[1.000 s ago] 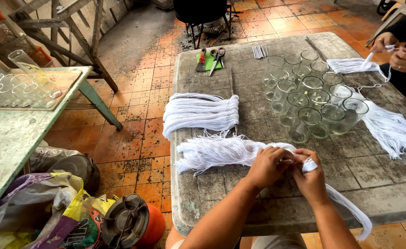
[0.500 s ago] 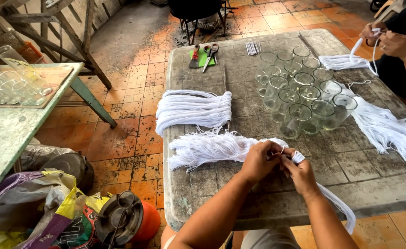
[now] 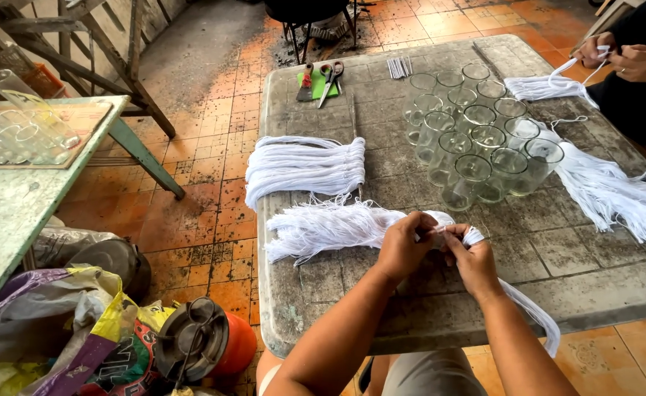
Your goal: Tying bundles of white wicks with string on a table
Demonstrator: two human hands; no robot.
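White string bundle (image 3: 330, 226) is lying across the grey table (image 3: 594, 286), long axis left to right. Left hand (image 3: 405, 244) and right hand (image 3: 472, 258) are pinching its strands; nearby glass cups (image 3: 477, 132) are standing empty.

Layout as I logged it. My left hand (image 3: 405, 246) and right hand (image 3: 472, 258) met at near edge of table (image 3: 601, 286), both on string bundle (image 3: 330, 226) that ran leftward from them. Second string bundle (image 3: 304, 167) lay just behind first. Cluster of glasses (image 3: 477, 132) stood right of it, mid-table. Scissors (image 3: 328, 79) lay at far edge. Third string heap (image 3: 612, 192) lay right of glasses. Another person's hands (image 3: 623, 59) were at far right corner. Side table (image 3: 15, 213) stood well left, bags (image 3: 66, 330) on floor before it.
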